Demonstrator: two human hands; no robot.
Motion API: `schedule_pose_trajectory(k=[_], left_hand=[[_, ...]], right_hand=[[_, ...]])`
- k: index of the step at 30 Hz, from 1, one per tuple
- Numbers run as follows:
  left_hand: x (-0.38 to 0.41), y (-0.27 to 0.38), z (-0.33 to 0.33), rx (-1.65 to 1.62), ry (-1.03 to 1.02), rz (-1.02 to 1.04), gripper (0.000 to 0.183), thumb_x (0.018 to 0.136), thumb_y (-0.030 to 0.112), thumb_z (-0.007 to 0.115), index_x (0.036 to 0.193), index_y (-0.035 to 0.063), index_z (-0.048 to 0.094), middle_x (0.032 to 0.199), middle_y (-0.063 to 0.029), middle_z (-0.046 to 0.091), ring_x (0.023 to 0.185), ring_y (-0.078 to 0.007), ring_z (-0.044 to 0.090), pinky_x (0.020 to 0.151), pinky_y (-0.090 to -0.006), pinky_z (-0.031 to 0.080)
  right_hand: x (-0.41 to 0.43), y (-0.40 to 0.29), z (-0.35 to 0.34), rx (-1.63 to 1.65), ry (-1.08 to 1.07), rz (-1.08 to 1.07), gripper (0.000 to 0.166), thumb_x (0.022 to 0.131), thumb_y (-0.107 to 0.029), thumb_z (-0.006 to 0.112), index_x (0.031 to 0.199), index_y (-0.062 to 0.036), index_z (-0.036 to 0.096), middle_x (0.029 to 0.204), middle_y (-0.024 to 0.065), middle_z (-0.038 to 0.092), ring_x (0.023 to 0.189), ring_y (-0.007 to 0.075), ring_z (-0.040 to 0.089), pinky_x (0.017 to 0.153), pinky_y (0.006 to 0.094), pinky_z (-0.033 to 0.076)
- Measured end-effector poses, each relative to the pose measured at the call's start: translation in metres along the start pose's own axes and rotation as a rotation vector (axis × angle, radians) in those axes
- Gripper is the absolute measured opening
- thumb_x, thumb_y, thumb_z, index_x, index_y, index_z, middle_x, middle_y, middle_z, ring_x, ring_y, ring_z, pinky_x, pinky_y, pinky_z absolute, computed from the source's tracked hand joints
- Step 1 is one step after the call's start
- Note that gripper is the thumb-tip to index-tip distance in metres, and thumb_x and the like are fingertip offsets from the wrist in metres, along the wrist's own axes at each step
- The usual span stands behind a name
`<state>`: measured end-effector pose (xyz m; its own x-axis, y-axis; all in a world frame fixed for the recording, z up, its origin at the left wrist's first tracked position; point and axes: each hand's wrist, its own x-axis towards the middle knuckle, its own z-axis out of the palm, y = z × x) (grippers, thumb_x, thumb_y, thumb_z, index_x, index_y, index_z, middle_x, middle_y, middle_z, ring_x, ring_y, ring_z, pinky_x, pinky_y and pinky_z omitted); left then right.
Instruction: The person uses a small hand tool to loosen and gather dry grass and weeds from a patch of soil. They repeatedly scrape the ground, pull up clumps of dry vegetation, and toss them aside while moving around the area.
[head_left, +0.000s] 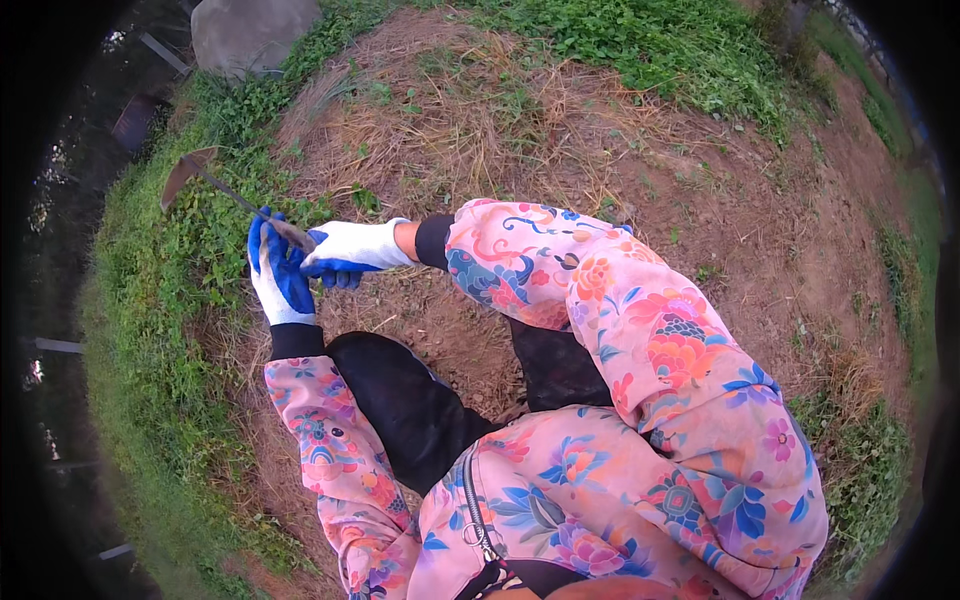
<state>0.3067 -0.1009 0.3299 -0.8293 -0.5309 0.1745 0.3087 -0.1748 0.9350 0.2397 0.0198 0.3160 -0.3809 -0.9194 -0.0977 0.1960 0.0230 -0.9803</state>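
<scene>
A hand hoe (291, 232) is raised off the ground at the left, its short handle in my gloved hands. The broad metal blade (184, 178) points up and left, joined to the handle by a thin metal neck. My left hand (279, 270), in a white knit glove with a blue coated palm, has its fingers round the handle near the neck. From the right, my right hand (349, 247), gloved alike, grips the handle's butt end and hides part of it. The two gloves are touching or nearly so.
Bare brown soil (427, 326) lies between my knees. Dry cut grass (487, 142) covers the ground ahead. Low green plants (180, 300) run along the left, with more greenery (637, 45) at the top right. A large grey boulder (251, 34) stands at the upper left.
</scene>
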Motion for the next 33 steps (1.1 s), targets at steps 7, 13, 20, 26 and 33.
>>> schedule_pose_trajectory(k=[7,13,20,26,33], left_hand=[[0.017,-0.037,-0.046,0.194,0.284,0.135,0.024,0.082,0.002,0.06,0.105,0.0029,0.054,0.093,-0.005,0.062,0.08,-0.0126,0.059,0.071,-0.0234,0.046],[0.002,-0.012,-0.047,0.413,0.396,0.172,0.018,0.08,0.018,0.066,0.094,0.0092,0.058,0.068,0.0045,0.055,0.048,-0.0038,0.042,0.042,-0.0192,0.032],[-0.009,0.002,-0.032,0.559,0.223,0.25,0.032,0.081,0.018,0.066,0.108,0.0039,0.057,0.091,-0.0021,0.062,0.074,-0.0087,0.055,0.067,-0.0218,0.045],[-0.014,0.014,0.048,0.52,-0.184,0.238,0.031,0.082,0.012,0.063,0.111,0.0014,0.057,0.102,-0.0065,0.061,0.092,-0.0129,0.057,0.083,-0.0255,0.044],[0.006,-0.023,0.075,1.24,-0.598,0.372,0.027,0.076,0.027,0.058,0.093,0.0072,0.061,0.085,-0.0117,0.062,0.081,-0.0274,0.061,0.071,-0.0386,0.046]], right_hand=[[-0.045,-0.035,-0.092,0.211,0.559,-0.274,0.018,0.084,-0.019,0.06,0.095,-0.0093,0.049,0.063,-0.001,0.05,0.048,0.0104,0.049,0.038,0.0249,0.043],[-0.224,-0.001,-0.186,-0.383,1.264,-0.054,0.02,0.087,-0.03,0.055,0.086,-0.0113,0.05,0.061,-0.0021,0.048,0.049,0.0073,0.044,0.043,0.0227,0.036],[-0.437,0.084,-0.209,-1.167,1.031,1.056,0.031,0.072,-0.029,0.056,0.079,0.0,0.065,0.077,0.0185,0.065,0.074,0.0327,0.063,0.069,0.0398,0.048],[-0.472,0.167,-0.178,-0.874,0.592,1.28,0.029,0.072,-0.024,0.059,0.087,-0.001,0.068,0.083,0.0122,0.067,0.078,0.0251,0.065,0.07,0.0367,0.049],[-0.488,0.233,-0.251,-0.427,0.638,1.202,0.014,0.076,-0.014,0.061,0.078,-0.0012,0.065,0.066,0.0118,0.063,0.05,0.0225,0.058,0.045,0.0351,0.046]])
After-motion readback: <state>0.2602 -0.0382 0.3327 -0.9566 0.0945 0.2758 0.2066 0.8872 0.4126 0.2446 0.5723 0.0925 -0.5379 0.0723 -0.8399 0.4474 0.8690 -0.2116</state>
